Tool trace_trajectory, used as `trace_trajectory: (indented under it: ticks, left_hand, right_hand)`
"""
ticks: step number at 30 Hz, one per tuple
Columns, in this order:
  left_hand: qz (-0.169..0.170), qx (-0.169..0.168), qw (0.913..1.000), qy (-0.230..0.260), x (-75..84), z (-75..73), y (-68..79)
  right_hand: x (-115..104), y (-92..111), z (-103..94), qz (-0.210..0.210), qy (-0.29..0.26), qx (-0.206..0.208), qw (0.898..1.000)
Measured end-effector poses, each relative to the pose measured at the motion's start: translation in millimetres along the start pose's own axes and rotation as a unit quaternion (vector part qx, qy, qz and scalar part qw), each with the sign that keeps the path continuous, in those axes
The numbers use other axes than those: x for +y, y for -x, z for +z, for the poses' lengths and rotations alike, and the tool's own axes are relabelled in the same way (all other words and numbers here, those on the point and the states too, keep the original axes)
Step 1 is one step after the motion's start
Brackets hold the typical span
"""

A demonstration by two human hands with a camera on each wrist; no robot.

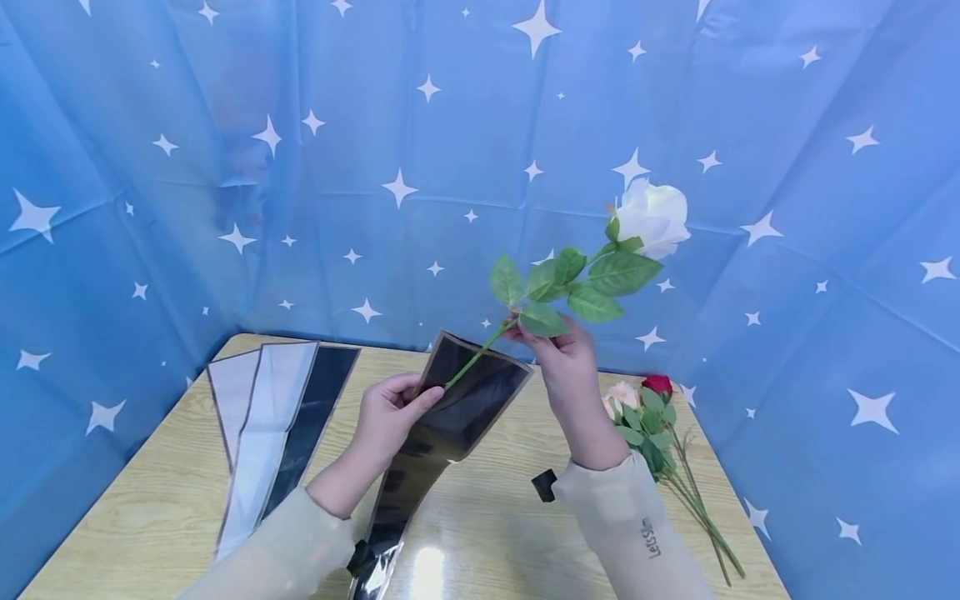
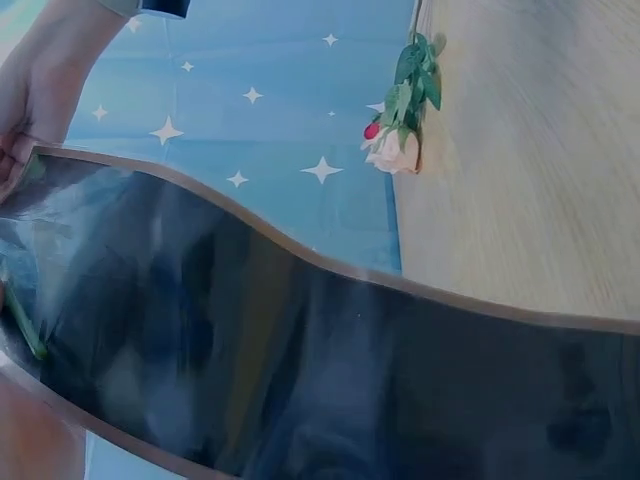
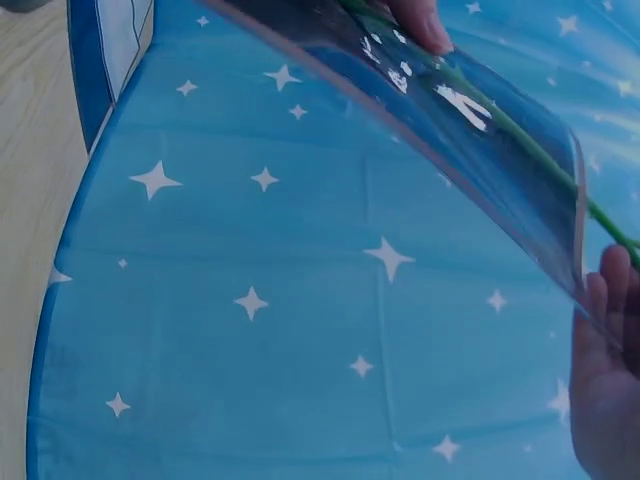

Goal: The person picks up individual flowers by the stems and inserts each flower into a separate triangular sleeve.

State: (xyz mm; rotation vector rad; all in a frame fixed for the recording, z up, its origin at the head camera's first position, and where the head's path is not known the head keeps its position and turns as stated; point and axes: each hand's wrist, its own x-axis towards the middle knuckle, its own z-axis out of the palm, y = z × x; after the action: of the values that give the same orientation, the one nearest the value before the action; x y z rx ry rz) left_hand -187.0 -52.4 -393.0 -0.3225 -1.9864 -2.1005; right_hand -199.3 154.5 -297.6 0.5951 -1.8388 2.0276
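A white rose (image 1: 651, 218) with green leaves slants up to the right above the table. High on its green stem (image 1: 480, 353), just below the leaves, my right hand (image 1: 570, 367) pinches it. My left hand (image 1: 390, 417) grips a dark, see-through flower sleeve (image 1: 480, 400) by its left edge, thumb pressing the lower stem against it. The stem lies over the sleeve's wide upper end, and the sleeve's narrow end hangs down toward the table front. In the left wrist view the stem's cut end (image 2: 38, 350) shows against the sleeve.
Several flat sleeves (image 1: 273, 400), white and dark, lie fanned out at the table's left. A pale pink rose (image 1: 622, 393) and a red rose (image 1: 657, 384) lie at the right, stems toward the front. A blue star-patterned curtain (image 1: 465, 167) surrounds the wooden table (image 1: 135, 500).
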Motion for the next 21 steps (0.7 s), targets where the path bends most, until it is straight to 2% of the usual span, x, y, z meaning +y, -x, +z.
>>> trace_trajectory:
  ticks: [8, 15, 18, 21]
  left_hand:
    - [0.021, 0.001, 0.9996, -0.019, 7.6, -1.8, -4.1]
    - [0.015, 0.008, 0.9998, -0.007, 8.8, -1.9, -8.5]
    - [0.014, 0.011, 0.9998, 0.002, 8.6, -2.0, -10.8]
    - [0.011, 0.013, 0.9998, 0.007, 9.3, -2.5, -12.0]
  right_hand:
    - [0, -1, -4.0, 0.025, 0.044, -0.021, 0.999]
    - [2, 2, 0.1, 0.063, 0.102, -0.022, 0.993]
    - [3, 1, 1.7, 0.075, 0.095, -0.019, 0.992]
    - [3, -1, 3.8, 0.065, 0.051, 0.001, 0.997]
